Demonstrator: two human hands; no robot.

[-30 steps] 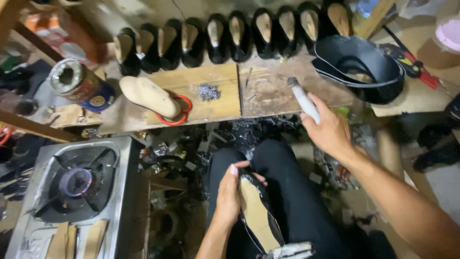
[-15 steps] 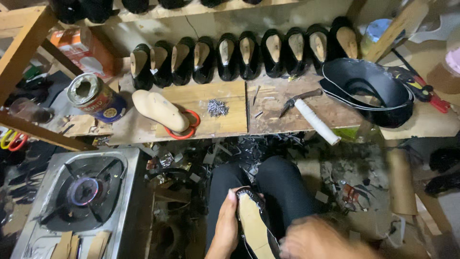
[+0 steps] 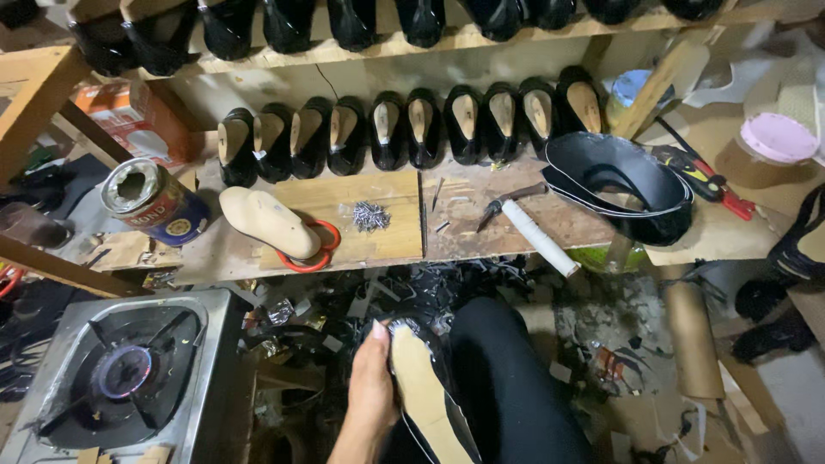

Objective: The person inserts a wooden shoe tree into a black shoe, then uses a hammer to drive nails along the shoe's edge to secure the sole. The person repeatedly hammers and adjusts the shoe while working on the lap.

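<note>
A black shoe upper on a last point(image 3: 425, 395), its tan insole facing up, rests on the person's lap against a black trouser leg point(image 3: 507, 387), low in the middle of the view. The left hand point(image 3: 371, 387) wraps around the shoe's left side, fingers curled and thumb on the rim near the toe, pinching it firmly. The right hand is out of sight, so its state cannot be told. Just above, on the wooden workbench point(image 3: 481, 232), a hammer with a white-wrapped handle point(image 3: 533, 230) lies slanted near the front edge, its handle end reaching past that edge. To its left a small heap of nails point(image 3: 369, 215) sits mid-board, and farther left a bare pale shoe last point(image 3: 268, 222) lies on a red ring point(image 3: 320, 251) by the front edge. A printed tin can point(image 3: 153, 202) lies tilted at the bench's left end. Along the back edge stands a row of black shoes on lasts point(image 3: 412, 127), heels up. Black upper pieces point(image 3: 619, 185) are stacked at the right end. A gas stove point(image 3: 120, 378) burns with a blue flame at lower left, below the bench.
</note>
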